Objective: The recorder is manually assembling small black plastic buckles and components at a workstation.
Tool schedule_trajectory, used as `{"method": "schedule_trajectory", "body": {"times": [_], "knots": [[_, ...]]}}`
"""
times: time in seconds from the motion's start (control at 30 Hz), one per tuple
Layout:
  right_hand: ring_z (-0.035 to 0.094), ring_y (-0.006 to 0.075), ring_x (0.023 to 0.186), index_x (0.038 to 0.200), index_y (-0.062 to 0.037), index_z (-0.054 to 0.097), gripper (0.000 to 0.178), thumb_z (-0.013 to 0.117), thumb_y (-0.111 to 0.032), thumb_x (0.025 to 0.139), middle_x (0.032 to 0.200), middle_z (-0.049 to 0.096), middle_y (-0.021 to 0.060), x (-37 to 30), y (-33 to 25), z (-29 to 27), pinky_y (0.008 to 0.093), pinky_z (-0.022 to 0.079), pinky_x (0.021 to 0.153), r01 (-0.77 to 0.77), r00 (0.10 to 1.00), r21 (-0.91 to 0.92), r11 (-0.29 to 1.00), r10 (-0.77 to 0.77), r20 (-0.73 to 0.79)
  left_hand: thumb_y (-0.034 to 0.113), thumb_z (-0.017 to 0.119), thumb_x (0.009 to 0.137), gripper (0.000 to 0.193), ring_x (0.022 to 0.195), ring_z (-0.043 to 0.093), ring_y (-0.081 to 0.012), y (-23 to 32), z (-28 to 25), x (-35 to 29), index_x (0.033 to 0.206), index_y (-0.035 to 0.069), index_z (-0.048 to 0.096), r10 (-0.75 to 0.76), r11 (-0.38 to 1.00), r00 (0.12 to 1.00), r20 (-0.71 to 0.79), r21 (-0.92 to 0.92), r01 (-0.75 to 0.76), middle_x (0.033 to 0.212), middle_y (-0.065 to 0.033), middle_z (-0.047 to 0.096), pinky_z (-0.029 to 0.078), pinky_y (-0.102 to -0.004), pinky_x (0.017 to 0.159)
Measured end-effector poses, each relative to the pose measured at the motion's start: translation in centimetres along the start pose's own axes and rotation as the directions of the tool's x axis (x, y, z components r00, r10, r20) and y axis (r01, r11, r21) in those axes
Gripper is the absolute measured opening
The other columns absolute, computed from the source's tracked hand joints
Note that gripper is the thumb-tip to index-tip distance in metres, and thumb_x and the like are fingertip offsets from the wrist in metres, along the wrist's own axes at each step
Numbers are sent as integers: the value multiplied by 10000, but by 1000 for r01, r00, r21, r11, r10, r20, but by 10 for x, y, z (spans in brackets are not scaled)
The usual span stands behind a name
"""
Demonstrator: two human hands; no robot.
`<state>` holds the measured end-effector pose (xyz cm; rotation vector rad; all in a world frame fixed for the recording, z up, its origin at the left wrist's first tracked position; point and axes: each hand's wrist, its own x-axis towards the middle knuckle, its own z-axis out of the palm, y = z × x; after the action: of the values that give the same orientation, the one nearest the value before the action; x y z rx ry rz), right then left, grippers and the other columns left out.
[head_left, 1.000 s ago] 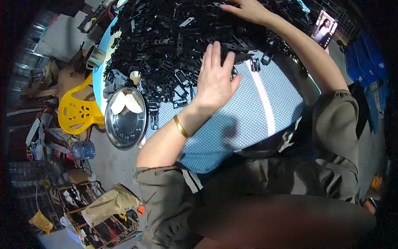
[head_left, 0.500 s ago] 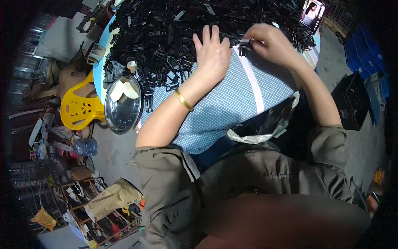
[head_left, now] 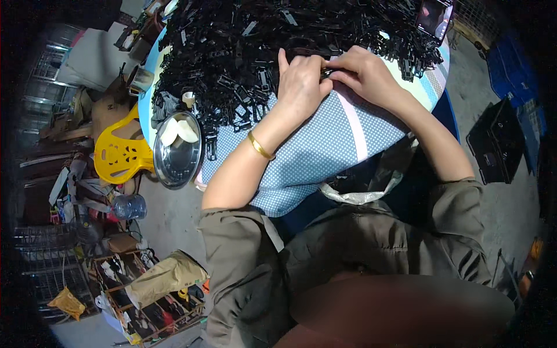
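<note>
Over the near edge of a round table my two hands meet at the fingertips. My left hand [head_left: 303,87], a gold bangle on its wrist, pinches a small black plastic part [head_left: 327,73] between thumb and forefinger. From the other side my right hand [head_left: 366,74] grips the same part; the fingers hide most of it. Just beyond them spreads a large heap of black plastic parts [head_left: 232,58], many of them narrow and clip-like. Under my forearms lies a blue dotted cloth [head_left: 301,153] with a pale stripe, draping off the table's edge.
Left of the heap stands a metal plate [head_left: 177,165] with white, fruit-like slices [head_left: 187,132], near a metal mug [head_left: 141,78]. A phone [head_left: 435,22] leans at the far right. Below the cloth hangs an open bag [head_left: 362,197]. Around the table are a yellow chair [head_left: 110,156], blue crates [head_left: 510,66] and a black case [head_left: 496,142].
My right hand has moved in toward my left, and their fingertips now meet on the part. My left fingers, spread on the heap before, have curled. The view has shifted slightly.
</note>
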<state>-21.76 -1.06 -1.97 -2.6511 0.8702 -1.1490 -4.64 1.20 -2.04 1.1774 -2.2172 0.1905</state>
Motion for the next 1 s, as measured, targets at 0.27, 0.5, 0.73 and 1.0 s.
{"method": "schedule_trajectory", "body": {"times": [0.27,0.5,0.73,1.0], "knots": [[595,136,716,853,-25,603,216,681,-165,708,782,627,64,0,4,-13,257,479,644,-310,945,543,781,315,87,-7,620,690,393,773,579,-158,14,-16,9,1056,2,478,-228,751,973,-23,-640,161,898,-95,560,494,-279,671],[614,172,733,1152,-81,509,430,623,-131,741,819,618,97,-2,-16,-34,278,497,620,-128,984,163,978,105,145,-13,627,692,521,683,611,-174,16,-17,2,1163,49,414,-254,741,959,123,-613,275,869,-148,607,490,-258,625],[590,186,626,1126,-143,554,444,613,-133,686,744,614,112,-8,-23,-46,280,463,583,-312,925,238,920,236,298,-97,587,706,659,742,514,-55,18,-11,-2,1274,61,293,-141,554,941,309,-763,333,940,-91,571,451,-175,660],[558,88,795,970,-34,549,265,656,-87,734,840,565,20,-12,-2,-48,230,469,684,-361,914,514,778,185,362,-87,561,742,602,810,567,-104,19,-9,-1,1269,30,296,-141,411,934,329,-839,357,941,-96,562,488,-216,713]]}}
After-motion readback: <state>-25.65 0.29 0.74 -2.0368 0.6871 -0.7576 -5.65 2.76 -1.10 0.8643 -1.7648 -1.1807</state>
